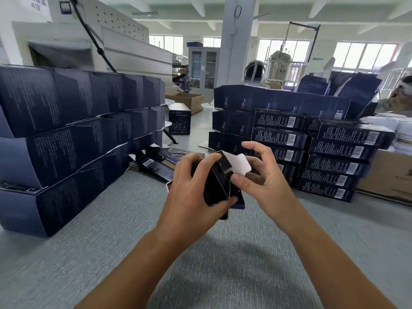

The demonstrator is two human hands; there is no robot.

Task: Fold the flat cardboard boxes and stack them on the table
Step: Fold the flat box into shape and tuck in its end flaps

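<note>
You are at a grey table (93, 253) that fills the lower part of the view. On your left, a wall of folded dark blue boxes (73, 130) stands on it in three tiers, running away from you. On your right sits a second stack of folded boxes (334, 157), their barcoded ends facing you, piled several high in more than one column. Behind that stack a brown carton (392, 175) rests at the table's right edge. Between the two piles, flat against the table and just beyond your hands, lies a small heap of unfolded flat boxes (160, 162). Farther back, one folded box (179, 118) stands upright by itself.

The box you are working on (219, 181) is held up above the table in front of you, partly opened, its dark panels angled and a white flap (237, 165) sticking up at the top. Your left hand (191, 192) is clamped around its left side, thumb pressing on the lower front panel. Your right hand (260, 175) grips it from the right, thumb against the base of the white flap, with the forefinger (254, 146) curled above the flap and not touching it
</note>
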